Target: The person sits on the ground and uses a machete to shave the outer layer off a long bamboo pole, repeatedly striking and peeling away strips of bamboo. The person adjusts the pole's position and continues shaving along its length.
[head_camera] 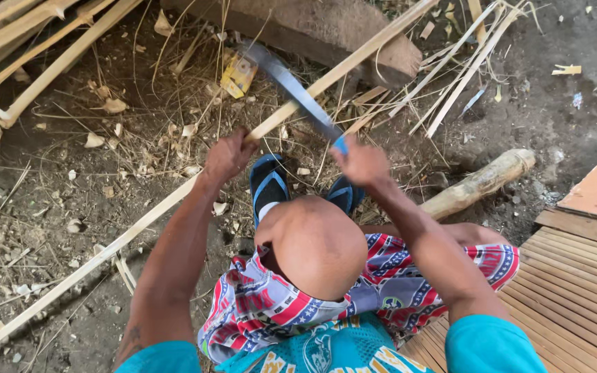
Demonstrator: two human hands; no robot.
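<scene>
My left hand is clamped on the bamboo strip — it runs lower-left to upper-right; my right hand, just beside, grips the blade crossing it.

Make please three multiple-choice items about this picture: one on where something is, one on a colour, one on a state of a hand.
1. Where does the long bamboo strip run?
A. From lower left of the view up to upper right, through the left hand
B. Flat along the slatted wooden platform
C. Upright against a wall

2. What colour are the sandals?
A. Red and white
B. Dark with blue straps
C. Yellow

3. How is the right hand?
A. Open, resting on the knee
B. Flat on the ground
C. Closed on the blue handle of the long knife

Answers:
1. A, the strip crosses the dirt ground on a diagonal and the left hand grips it.
2. B, blue straps show on the dark soles.
3. C, the fingers wrap the handle and the blade lies across the strip.
</scene>
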